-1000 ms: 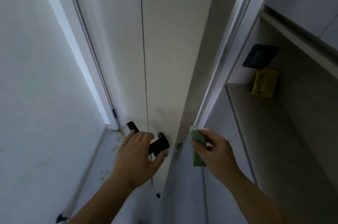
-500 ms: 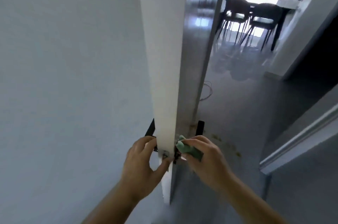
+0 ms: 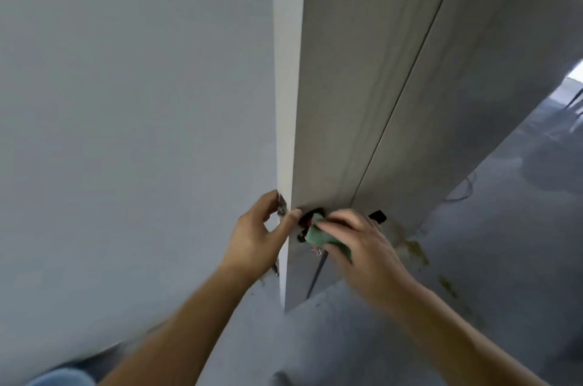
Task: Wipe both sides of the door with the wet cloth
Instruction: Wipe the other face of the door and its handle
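The pale grey door (image 3: 353, 95) stands open, its narrow edge facing me. My left hand (image 3: 255, 234) grips that edge at latch height, fingers behind it and thumb on the front. My right hand (image 3: 359, 240) holds the folded green cloth (image 3: 321, 235) and presses it against the black handle (image 3: 377, 216) and lock on the door's right face. Most of the handle is hidden by the cloth and hand. Yellowish stains (image 3: 413, 251) mark the lower door face right of the handle.
A plain grey wall (image 3: 126, 133) fills the left side, close to the door edge. Grey floor (image 3: 511, 196) opens to the right behind the door, with a thin cable (image 3: 463, 193) lying on it.
The door has swung further, so more of its right face shows. My right hand moved the cloth onto the handle; my left hand stays on the door edge.
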A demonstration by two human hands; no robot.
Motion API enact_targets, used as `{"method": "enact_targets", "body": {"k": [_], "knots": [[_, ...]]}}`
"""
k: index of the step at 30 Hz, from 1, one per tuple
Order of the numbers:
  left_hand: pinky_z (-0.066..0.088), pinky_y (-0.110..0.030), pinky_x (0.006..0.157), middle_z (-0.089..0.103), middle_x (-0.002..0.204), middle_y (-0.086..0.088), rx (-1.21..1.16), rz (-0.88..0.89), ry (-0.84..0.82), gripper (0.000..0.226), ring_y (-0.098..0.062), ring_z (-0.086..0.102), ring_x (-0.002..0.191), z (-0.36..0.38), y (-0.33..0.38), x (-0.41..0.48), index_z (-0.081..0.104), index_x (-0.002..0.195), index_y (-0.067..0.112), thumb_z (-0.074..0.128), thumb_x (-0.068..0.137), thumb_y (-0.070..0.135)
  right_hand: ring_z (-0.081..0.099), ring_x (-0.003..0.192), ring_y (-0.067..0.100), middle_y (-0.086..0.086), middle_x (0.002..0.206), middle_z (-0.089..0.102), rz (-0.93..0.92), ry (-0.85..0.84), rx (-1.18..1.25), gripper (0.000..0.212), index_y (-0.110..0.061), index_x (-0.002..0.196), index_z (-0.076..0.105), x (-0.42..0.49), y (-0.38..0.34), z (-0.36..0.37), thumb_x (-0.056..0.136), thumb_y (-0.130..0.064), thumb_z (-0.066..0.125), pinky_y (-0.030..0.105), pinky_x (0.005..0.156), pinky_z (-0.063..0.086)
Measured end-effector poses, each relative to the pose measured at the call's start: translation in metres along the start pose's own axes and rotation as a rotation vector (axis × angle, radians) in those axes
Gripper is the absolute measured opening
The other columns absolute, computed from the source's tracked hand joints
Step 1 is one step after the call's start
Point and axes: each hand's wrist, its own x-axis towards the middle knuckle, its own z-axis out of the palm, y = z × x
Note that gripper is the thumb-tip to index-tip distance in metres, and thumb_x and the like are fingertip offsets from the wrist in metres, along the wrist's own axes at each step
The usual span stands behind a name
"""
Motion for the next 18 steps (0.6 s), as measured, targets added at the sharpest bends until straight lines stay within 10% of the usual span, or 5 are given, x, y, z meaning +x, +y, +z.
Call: {"method": "enact_targets", "body": {"k": [7,13,18], "knots": [[0.046,-0.048,0.108,0.069,0.112,0.011,-0.085,-0.085,0.001,0.022,-0.011,0.061,0.117,-0.023,0.002,0.042,0.064,0.121,0.032,0.054,0.104,0.04,0.05,0.112,0.023,0.004,0.134,0.053,-0.22,0.095,-0.165,0.042,-0.013,0.129,0.066,0.048,-0.001,0.038,0.091,-0.016,0.048,0.04,0.095,0.049],[0.039,-0.031,0.111,0.061,0.134,0.029,-0.123,-0.221,0.137,0.034,0.002,0.051,0.132,-0.008,0.005,0.041,0.054,0.137,0.056,0.05,0.104,0.051,0.056,0.115,0.025,0.002,0.129,0.055,-0.353,0.059,-0.261,0.05,-0.013,0.128,0.064,0.07,0.009,0.05,0.083,-0.011,0.041,0.036,0.094,0.041],[0.05,-0.036,0.097,0.069,0.121,0.005,-0.217,-0.528,0.491,0.034,-0.009,0.066,0.108,0.028,-0.004,0.027,0.055,0.129,0.027,0.054,0.101,0.046,0.053,0.126,0.025,0.007,0.136,0.057,-0.436,0.029,-0.184,0.057,-0.008,0.136,0.061,0.068,0.032,0.044,0.084,-0.006,0.037,0.037,0.102,0.035]]}}
